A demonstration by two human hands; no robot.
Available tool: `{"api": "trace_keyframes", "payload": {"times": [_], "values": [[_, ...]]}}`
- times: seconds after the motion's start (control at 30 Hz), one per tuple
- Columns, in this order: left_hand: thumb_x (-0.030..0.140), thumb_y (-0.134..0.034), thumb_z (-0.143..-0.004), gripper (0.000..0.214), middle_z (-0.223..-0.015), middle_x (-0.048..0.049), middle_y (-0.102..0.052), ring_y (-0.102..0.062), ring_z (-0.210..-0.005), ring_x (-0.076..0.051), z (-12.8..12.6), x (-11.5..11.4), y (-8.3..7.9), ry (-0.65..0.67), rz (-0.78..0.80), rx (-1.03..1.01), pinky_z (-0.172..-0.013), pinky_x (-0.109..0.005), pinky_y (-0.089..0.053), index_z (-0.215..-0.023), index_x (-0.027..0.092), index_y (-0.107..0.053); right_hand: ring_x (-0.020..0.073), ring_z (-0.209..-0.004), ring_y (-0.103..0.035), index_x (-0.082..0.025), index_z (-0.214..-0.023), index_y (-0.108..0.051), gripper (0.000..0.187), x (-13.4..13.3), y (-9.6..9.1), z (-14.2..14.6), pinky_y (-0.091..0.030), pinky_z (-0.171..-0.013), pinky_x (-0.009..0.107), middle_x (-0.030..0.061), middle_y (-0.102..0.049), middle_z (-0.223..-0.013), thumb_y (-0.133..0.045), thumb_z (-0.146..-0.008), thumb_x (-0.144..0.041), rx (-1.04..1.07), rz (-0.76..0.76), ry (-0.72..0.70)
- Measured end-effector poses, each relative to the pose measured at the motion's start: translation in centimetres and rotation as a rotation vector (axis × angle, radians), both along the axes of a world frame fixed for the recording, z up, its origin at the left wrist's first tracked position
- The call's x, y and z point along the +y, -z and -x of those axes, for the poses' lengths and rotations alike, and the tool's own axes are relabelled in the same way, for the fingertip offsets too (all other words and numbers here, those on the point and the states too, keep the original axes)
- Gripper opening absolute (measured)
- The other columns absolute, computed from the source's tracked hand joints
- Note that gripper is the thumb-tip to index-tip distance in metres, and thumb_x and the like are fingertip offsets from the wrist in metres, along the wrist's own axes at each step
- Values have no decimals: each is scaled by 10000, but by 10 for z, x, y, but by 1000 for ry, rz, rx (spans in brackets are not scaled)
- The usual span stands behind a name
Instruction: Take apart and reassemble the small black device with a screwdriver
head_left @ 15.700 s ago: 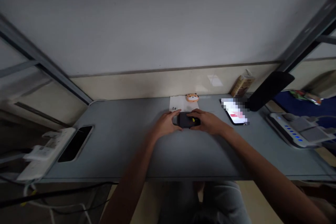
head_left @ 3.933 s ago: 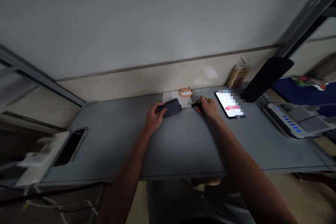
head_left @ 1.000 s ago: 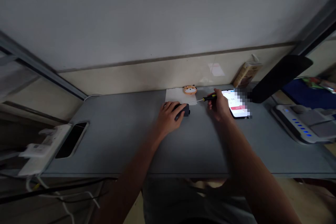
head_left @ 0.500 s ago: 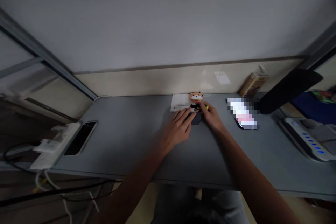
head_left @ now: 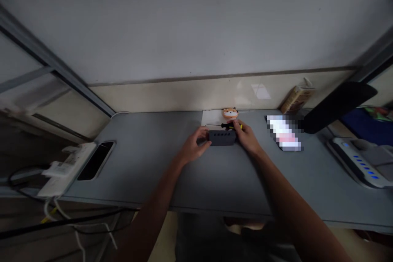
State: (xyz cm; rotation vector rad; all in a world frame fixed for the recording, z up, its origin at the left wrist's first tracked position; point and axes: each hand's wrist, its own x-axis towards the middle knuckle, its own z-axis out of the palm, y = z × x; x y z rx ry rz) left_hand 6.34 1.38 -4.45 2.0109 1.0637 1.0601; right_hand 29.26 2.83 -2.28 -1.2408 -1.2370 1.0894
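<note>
A dark grey box with a row of vent slots (head_left: 221, 138) lies on the desk between my hands. My left hand (head_left: 196, 143) grips its left end, thumb at the front corner and fingers at the back. In my right hand (head_left: 245, 136) is a screwdriver with a black and yellow handle (head_left: 227, 125), its thin shaft pointing left just behind the box. That hand is also close against the box's right end; whether it presses on it is hard to see. Behind lie a white sheet of paper (head_left: 211, 117) and an orange animal-faced object (head_left: 230, 113).
To the right are a phone with a lit, blurred screen (head_left: 284, 133), a carton (head_left: 297, 99), a black upright object (head_left: 339, 104) and a power strip with blue lights (head_left: 357, 163). At left, a dark-screened phone (head_left: 96, 161) lies beside a white power strip (head_left: 66, 170) with cables.
My left hand has moved left, from lying over the box to its left end, uncovering the vent slots. The right hand with the screwdriver has hardly moved.
</note>
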Motion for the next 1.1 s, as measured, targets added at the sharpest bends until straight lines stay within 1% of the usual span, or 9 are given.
{"api": "trace_keyframes", "payload": {"times": [0.13,0.2,0.27,0.37,0.43,0.63,0.8,0.93,1.1], "values": [[236,-622,-898,371,-1037,-60,-737,-716,-990,-198,-1,1,-2,4,87,-11,-931,-354,-578,-1269,227,-605,163,-652,-612,-212,-913,-728,674,3,2,-6,-474,-636,281,53,-761,-788,-595,-733,-847,102,49,87],[240,-614,-898,370,-1033,-57,-737,-710,-984,-194,-1,0,-4,5,104,-4,-932,-345,-571,-1268,216,-613,159,-626,-599,-212,-924,-735,681,4,4,-8,-460,-608,285,55,-763,-787,-575,-745,-849,95,65,93],[236,-621,-890,366,-1031,-47,-741,-707,-965,-188,0,-2,-6,15,104,25,-922,-336,-570,-1256,218,-622,176,-667,-630,-217,-915,-742,672,4,5,-8,-476,-632,294,52,-764,-797,-586,-742,-847,39,68,54],[213,-649,-860,347,-1028,-40,-747,-704,-923,-181,0,-5,-11,21,72,88,-894,-327,-573,-1207,216,-650,219,-819,-686,-224,-883,-747,659,3,6,-4,-518,-753,326,60,-779,-867,-590,-743,-849,-61,13,-9],[197,-665,-840,334,-1021,-38,-748,-703,-909,-179,0,-7,-14,10,51,116,-888,-328,-575,-1174,212,-663,236,-870,-690,-227,-892,-750,667,2,7,-2,-526,-797,346,66,-783,-898,-559,-766,-854,-98,-16,-36],[211,-719,-828,413,-1043,-32,-749,-713,-909,-173,-2,-9,-18,12,70,125,-886,-316,-584,-1234,234,-646,255,-914,-690,-230,-921,-742,680,1,9,0,-530,-830,369,73,-781,-917,-535,-778,-861,-93,-20,-74],[227,-741,-826,353,-954,-16,-753,-721,-900,-182,-3,-7,-15,-46,99,135,-868,-313,-586,-1172,226,-671,249,-866,-698,-221,-964,-729,717,3,7,-3,-528,-799,365,80,-778,-906,-524,-766,-878,-30,36,-45],[242,-758,-814,370,-959,-15,-754,-724,-907,-183,-2,-6,-16,-45,106,140,-880,-320,-585,-1174,229,-670,251,-909,-708,-225,-926,-737,707,3,7,-3,-530,-810,352,78,-785,-946,-537,-756,-880,-58,21,-31],[257,-764,-812,342,-953,-18,-754,-728,-898,-183,-1,-7,-17,-20,137,126,-866,-314,-588,-1140,224,-674,258,-903,-709,-227,-910,-756,709,1,6,0,-542,-806,362,77,-792,-902,-540,-753,-883,-81,5,-53]]}}
